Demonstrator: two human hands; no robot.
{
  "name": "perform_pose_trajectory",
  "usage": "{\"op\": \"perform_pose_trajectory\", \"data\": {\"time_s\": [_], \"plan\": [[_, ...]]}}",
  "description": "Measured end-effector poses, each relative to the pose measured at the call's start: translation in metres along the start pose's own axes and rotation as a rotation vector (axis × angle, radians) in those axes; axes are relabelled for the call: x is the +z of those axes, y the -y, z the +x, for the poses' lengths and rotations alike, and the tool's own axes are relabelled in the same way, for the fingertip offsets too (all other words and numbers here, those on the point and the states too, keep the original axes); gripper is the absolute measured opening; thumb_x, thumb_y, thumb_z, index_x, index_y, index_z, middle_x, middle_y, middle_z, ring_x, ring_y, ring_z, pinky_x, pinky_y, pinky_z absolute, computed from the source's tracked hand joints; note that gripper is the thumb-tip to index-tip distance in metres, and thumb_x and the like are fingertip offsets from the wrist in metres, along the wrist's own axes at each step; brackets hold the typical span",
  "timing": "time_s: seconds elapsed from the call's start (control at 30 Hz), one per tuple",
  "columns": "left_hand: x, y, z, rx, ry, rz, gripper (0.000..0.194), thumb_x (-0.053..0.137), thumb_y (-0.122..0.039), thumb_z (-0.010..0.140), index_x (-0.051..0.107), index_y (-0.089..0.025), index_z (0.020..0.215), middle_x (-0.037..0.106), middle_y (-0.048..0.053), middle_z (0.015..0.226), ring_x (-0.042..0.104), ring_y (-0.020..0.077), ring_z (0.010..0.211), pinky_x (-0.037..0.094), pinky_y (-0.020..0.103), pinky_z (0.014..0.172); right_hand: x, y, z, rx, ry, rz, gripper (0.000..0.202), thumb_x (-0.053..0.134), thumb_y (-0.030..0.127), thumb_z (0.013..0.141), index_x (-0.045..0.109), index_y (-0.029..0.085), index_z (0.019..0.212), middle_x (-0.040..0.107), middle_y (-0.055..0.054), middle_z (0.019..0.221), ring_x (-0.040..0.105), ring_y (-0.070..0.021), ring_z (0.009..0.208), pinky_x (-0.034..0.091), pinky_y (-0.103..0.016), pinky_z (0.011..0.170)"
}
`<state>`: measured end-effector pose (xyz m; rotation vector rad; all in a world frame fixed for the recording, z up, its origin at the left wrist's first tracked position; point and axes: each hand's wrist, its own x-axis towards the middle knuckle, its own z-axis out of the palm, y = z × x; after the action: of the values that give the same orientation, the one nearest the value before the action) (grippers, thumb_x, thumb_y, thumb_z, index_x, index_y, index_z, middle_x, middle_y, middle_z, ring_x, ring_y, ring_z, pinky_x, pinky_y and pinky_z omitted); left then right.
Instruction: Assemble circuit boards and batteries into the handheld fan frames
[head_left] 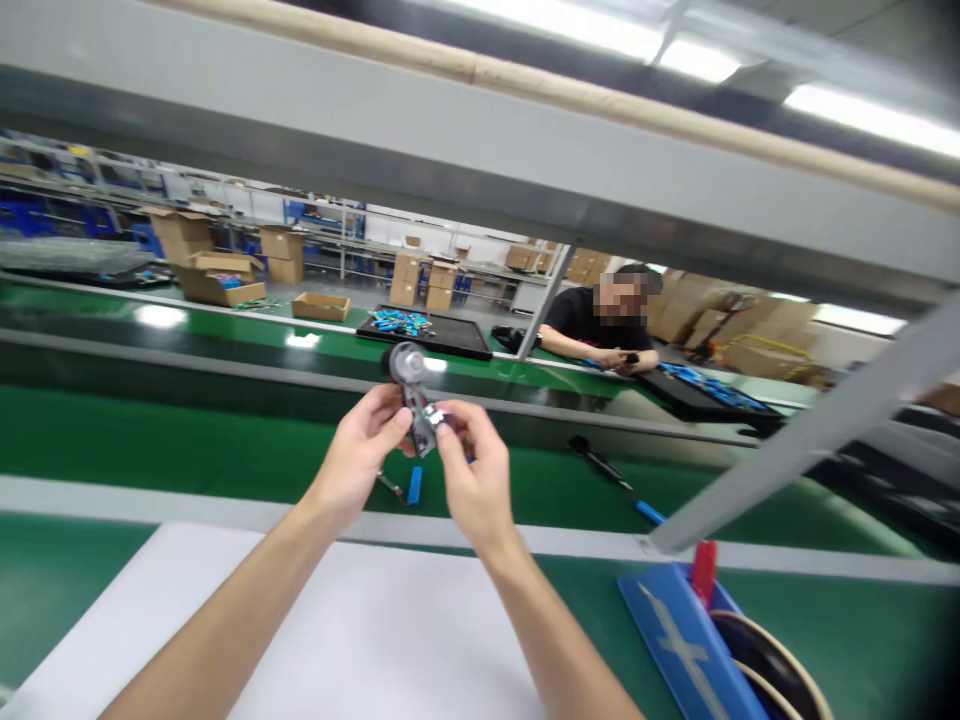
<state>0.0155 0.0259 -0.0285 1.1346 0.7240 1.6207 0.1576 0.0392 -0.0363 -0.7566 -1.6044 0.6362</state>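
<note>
Both hands hold a small dark device (pixel 409 365) with a round grey head and a narrow, apparently opened body, raised above the green bench. My left hand (pixel 367 440) grips its body from the left, thumb in front. On the right, my right hand (pixel 472 455) pinches the body's side near a small shiny part (pixel 435 415); its exact kind is too blurred to tell. A blue rectangular piece (pixel 415 485), like a battery, shows just below the hands with a thin lead beside it. Under my forearms lies a white sheet (pixel 397 620).
A similar dark device (pixel 596 460) with a blue piece (pixel 649 512) lies farther right. Near right stands a blue holder (pixel 675 640) beside a tape roll (pixel 780 650). Black trays (pixel 457 335) hold blue pieces beyond. A co-worker (pixel 592 320) sits opposite. A slanted post (pixel 787 430) and overhead beam frame the bench.
</note>
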Motion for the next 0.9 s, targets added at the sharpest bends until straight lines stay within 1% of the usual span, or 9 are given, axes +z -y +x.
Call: {"op": "perform_pose_trajectory", "data": {"time_s": [0.1, 0.27, 0.33, 0.4, 0.47, 0.57, 0.67, 0.8, 0.9], "plan": [[0.001, 0.003, -0.002, 0.042, -0.055, 0.031, 0.036, 0.078, -0.037, 0.08, 0.063, -0.019, 0.108, 0.065, 0.004, 0.105, 0.059, 0.0143, 0.086, 0.051, 0.023, 0.069, 0.005, 0.002, -0.003, -0.075, -0.064, -0.097, 0.023, 0.05, 0.028, 0.098, 0.068, 0.021, 0.111, 0.061, -0.008, 0.105, 0.06, -0.018, 0.093, 0.051, -0.031, 0.085], [0.003, 0.002, -0.004, 0.048, -0.126, 0.123, 0.042, 0.08, -0.041, 0.077, 0.065, -0.021, 0.11, 0.067, 0.005, 0.112, 0.062, 0.0164, 0.097, 0.052, 0.022, 0.079, 0.011, 0.002, -0.006, -0.138, -0.018, -0.204, 0.032, 0.049, 0.031, 0.097, 0.068, 0.02, 0.121, 0.061, -0.009, 0.109, 0.062, -0.0185, 0.097, 0.053, -0.029, 0.087], [0.003, 0.0, -0.005, 0.05, -0.171, 0.144, 0.043, 0.082, -0.042, 0.074, 0.066, -0.02, 0.108, 0.068, 0.005, 0.111, 0.064, 0.0178, 0.1, 0.051, 0.023, 0.083, 0.01, 0.003, -0.006, -0.202, 0.017, -0.325, 0.037, 0.049, 0.031, 0.096, 0.064, 0.019, 0.127, 0.061, -0.009, 0.112, 0.062, -0.0196, 0.099, 0.054, -0.029, 0.086], [0.003, -0.003, -0.006, 0.052, -0.207, 0.177, 0.045, 0.083, -0.044, 0.072, 0.067, -0.021, 0.107, 0.069, 0.004, 0.11, 0.065, 0.0187, 0.099, 0.052, 0.023, 0.082, 0.009, 0.003, -0.005, -0.279, 0.078, -0.501, 0.043, 0.05, 0.03, 0.093, 0.059, 0.018, 0.134, 0.063, -0.01, 0.115, 0.062, -0.0215, 0.101, 0.054, -0.031, 0.084], [0.002, -0.005, -0.006, 0.055, -0.222, 0.233, 0.048, 0.083, -0.046, 0.07, 0.067, -0.021, 0.108, 0.069, 0.004, 0.11, 0.067, 0.0197, 0.097, 0.052, 0.024, 0.079, 0.008, 0.005, -0.002, -0.355, 0.131, -0.69, 0.045, 0.05, 0.029, 0.093, 0.056, 0.016, 0.136, 0.065, -0.01, 0.114, 0.061, -0.0228, 0.1, 0.054, -0.033, 0.079], [0.001, -0.006, -0.007, 0.07, -0.236, 0.31, 0.051, 0.083, -0.049, 0.069, 0.067, -0.021, 0.109, 0.069, 0.004, 0.109, 0.068, 0.0211, 0.096, 0.052, 0.026, 0.078, 0.009, 0.01, 0.003, -0.454, 0.127, -0.917, 0.04, 0.044, 0.029, 0.098, 0.057, 0.01, 0.131, 0.068, -0.01, 0.105, 0.061, -0.0226, 0.092, 0.053, -0.034, 0.073], [0.004, -0.007, -0.009, 0.097, -0.259, 0.338, 0.049, 0.081, -0.048, 0.071, 0.066, -0.022, 0.108, 0.069, 0.003, 0.107, 0.069, 0.02, 0.094, 0.051, 0.025, 0.076, 0.013, 0.013, 0.007, -0.51, 0.08, -1.035, 0.035, 0.04, 0.03, 0.102, 0.06, 0.01, 0.121, 0.068, -0.009, 0.094, 0.061, -0.0208, 0.082, 0.048, -0.032, 0.064], [0.012, -0.009, -0.014, 0.181, -0.28, 0.329, 0.041, 0.081, -0.044, 0.072, 0.066, -0.021, 0.103, 0.07, 0.001, 0.103, 0.068, 0.0183, 0.091, 0.052, 0.024, 0.075, 0.016, 0.012, 0.013, -0.564, 0.039, -1.069, 0.03, 0.038, 0.032, 0.103, 0.062, 0.014, 0.107, 0.066, -0.006, 0.086, 0.061, -0.0176, 0.072, 0.041, -0.03, 0.056], [0.015, -0.012, -0.017, 0.257, -0.281, 0.285, 0.032, 0.076, -0.042, 0.076, 0.067, -0.019, 0.097, 0.07, 0.002, 0.095, 0.068, 0.0184, 0.086, 0.053, 0.025, 0.073, 0.008, 0.014, 0.025, -0.607, 0.019, -1.012, 0.034, 0.038, 0.039, 0.103, 0.061, 0.014, 0.101, 0.066, -0.004, 0.08, 0.062, -0.0153, 0.067, 0.038, -0.027, 0.054]]}}
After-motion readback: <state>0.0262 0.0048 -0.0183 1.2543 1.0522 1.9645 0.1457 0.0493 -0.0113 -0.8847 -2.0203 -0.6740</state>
